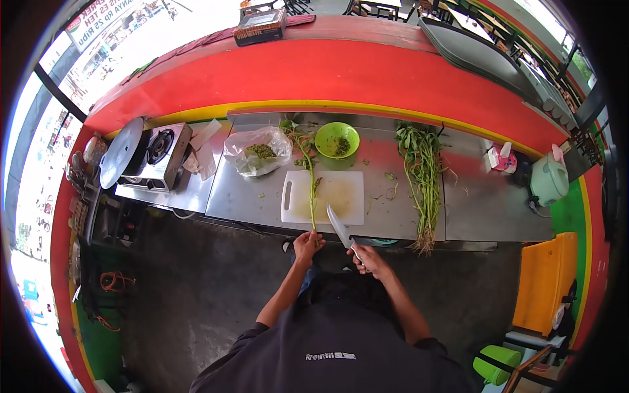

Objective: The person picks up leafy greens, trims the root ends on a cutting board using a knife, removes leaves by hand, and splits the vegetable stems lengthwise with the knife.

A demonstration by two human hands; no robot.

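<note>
Green stem [312, 202] | your left hand [305, 247] pinches its end, right hand [372, 261] grips knife [338, 224] | likely trimming; next cut calls for steadiness

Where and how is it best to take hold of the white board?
Best, I think, at its left end, coming from the left and hooking the long slot. The board lies flat, and that slot is uncovered. The stalk runs across the board beside it, so it should probably go first.
</note>
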